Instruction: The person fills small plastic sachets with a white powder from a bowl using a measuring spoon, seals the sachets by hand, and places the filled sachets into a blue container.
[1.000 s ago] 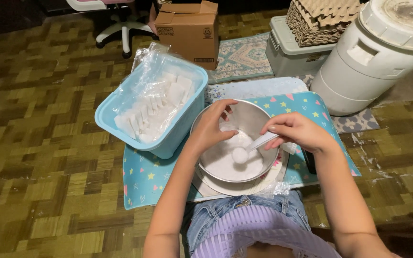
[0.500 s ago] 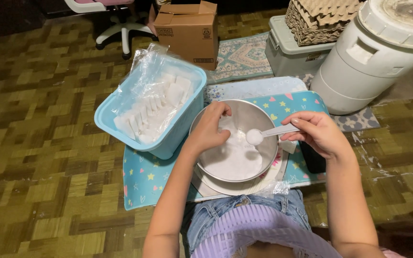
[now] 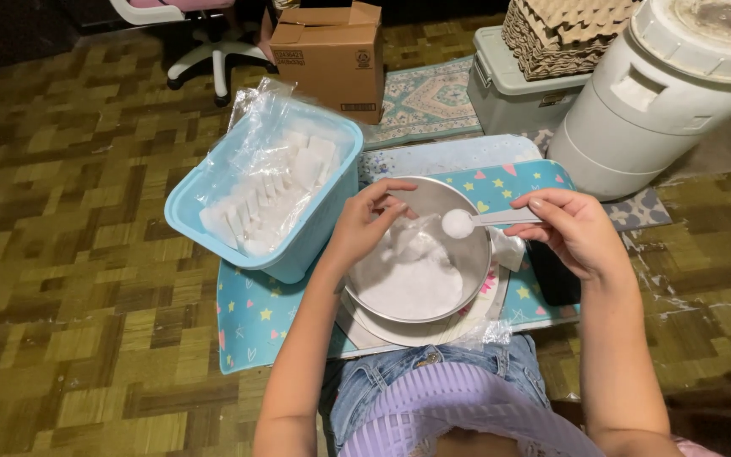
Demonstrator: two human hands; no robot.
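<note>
My right hand (image 3: 581, 233) pinches spoon (image 3: 477, 221), heaped, above bowl (image 3: 475, 279) | left hand (image 3: 361, 224) closed on small bag (image 3: 412, 237) | best: level spoon, bag mouth wide

The bowl (image 3: 458, 254) is brushed metal, dully shiny; the spoon (image 3: 488, 219) smooth white plastic, heaped with matt white powder (image 3: 408, 283). The bin (image 3: 315, 228) is glossy blue plastic lined with crinkled clear film (image 3: 260, 127); the floor (image 3: 69, 279) worn wood parquet.

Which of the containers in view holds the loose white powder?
The round metal bowl under both hands; the light blue tub holds small white packets in plastic instead.
</note>
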